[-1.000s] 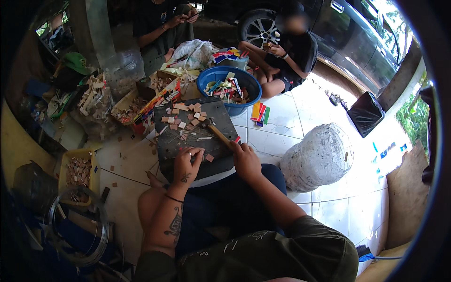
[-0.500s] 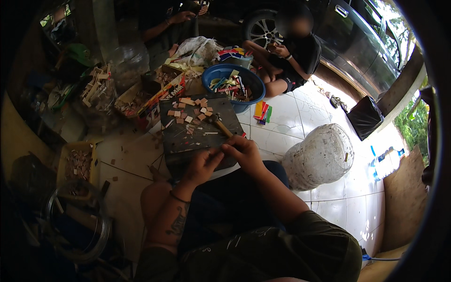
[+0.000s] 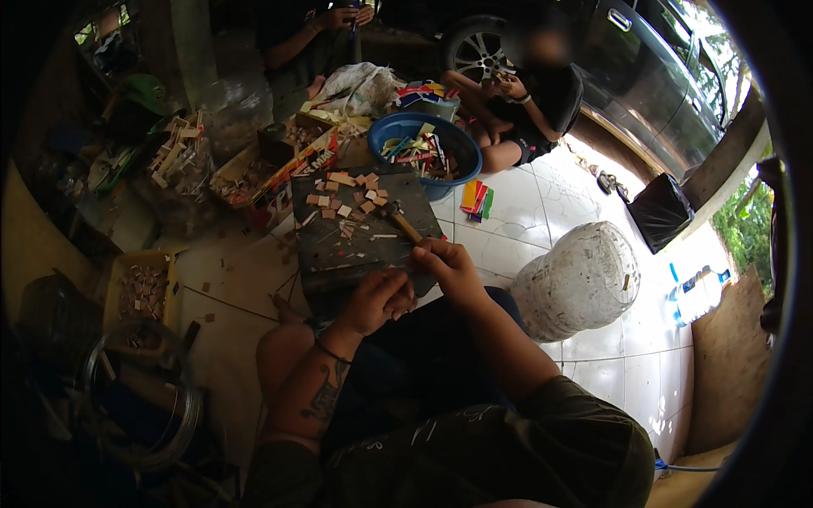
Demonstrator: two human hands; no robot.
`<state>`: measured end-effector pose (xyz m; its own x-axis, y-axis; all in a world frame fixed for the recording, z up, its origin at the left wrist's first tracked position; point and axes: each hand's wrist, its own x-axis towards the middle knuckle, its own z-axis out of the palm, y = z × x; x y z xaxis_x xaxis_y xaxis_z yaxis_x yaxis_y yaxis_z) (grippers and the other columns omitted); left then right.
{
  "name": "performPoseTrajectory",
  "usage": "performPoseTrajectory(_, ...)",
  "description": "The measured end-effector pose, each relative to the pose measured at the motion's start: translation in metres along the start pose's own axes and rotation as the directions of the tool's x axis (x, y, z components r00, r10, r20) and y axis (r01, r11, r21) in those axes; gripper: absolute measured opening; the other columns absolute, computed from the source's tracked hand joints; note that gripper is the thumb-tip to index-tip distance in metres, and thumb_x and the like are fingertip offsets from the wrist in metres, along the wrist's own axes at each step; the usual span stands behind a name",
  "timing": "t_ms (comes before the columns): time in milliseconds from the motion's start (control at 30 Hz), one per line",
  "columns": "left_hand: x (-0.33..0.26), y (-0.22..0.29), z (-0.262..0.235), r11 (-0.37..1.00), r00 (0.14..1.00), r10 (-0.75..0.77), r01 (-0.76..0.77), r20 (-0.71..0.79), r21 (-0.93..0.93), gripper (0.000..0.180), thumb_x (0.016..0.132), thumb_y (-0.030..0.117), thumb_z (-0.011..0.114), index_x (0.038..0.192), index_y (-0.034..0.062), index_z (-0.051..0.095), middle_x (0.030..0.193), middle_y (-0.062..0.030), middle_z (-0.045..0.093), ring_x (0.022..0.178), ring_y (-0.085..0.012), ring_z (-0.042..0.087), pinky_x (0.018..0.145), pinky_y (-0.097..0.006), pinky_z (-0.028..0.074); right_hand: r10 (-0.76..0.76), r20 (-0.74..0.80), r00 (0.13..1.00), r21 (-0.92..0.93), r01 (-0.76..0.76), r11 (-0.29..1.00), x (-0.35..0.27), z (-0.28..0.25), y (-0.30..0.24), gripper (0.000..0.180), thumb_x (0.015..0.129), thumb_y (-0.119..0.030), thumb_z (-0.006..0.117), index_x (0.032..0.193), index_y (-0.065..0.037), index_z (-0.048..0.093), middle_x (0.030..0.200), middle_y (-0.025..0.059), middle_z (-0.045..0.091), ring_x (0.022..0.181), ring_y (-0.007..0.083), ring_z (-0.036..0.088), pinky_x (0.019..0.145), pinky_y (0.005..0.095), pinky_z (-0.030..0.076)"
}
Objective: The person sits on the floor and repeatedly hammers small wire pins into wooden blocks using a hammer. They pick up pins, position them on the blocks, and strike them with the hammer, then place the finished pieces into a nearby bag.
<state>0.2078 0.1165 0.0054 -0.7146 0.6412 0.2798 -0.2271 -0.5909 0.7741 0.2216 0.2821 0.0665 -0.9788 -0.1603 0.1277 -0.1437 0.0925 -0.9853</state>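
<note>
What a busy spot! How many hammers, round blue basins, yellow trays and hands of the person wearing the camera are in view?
Hammer: 1
Round blue basin: 1
Yellow tray: 1
Hands: 2, left hand and right hand
Total: 5

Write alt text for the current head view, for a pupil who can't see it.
A person's right hand is at the handle of a hammer over a dark block scattered with small tan pieces; the left hand curls nearby. Beyond are a blue basin of colourful scraps and two other people.
</note>
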Motion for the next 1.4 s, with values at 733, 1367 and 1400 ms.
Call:
performPoseTrajectory(733,0.004,0.002,-0.053,0.046,0.916,0.4,0.024,-0.041,0.999,0.015,0.083,0.01,0.067,0.097,0.0037,0.066,0.089,-0.01,0.065,0.088,-0.0276,0.061,0.08,-0.04,0.047,-0.399,0.021,0.917,-0.545,0.345,0.764,0.049,0.01,0.043,0.011,0.079,-0.01,0.072,0.086,-0.003,0.069,0.081,0.0113,0.064,0.068,0.0239,0.064,0.062,0.0342,0.049)
performPoseTrajectory(1367,0.006,-0.007,-0.049,0.133,0.86,0.506,-0.01,-0.059,0.991,0.01,0.084,0.008,0.066,0.082,-0.0015,0.066,0.078,-0.0125,0.063,0.076,-0.0308,0.061,0.068,-0.038,0.049,-0.095,-0.171,0.981,-0.943,-0.135,0.305,-0.007,-0.024,0.068,0.041,0.085,-0.016,0.066,0.121,-0.004,0.05,0.111,0.0192,0.053,0.094,0.0375,0.062,0.081,0.0442,0.05)
performPoseTrajectory(1400,0.006,-0.007,-0.049,0.092,0.857,0.515,-0.022,-0.029,0.996,0.011,0.085,0.009,0.066,0.082,-0.0019,0.066,0.079,-0.0128,0.064,0.076,-0.0309,0.062,0.068,-0.038,0.049,-0.024,-0.189,0.982,-0.926,-0.17,0.338,-0.009,-0.026,0.072,0.039,0.085,-0.015,0.065,0.12,-0.004,0.05,0.111,0.0191,0.053,0.095,0.0379,0.062,0.082,0.0454,0.05)
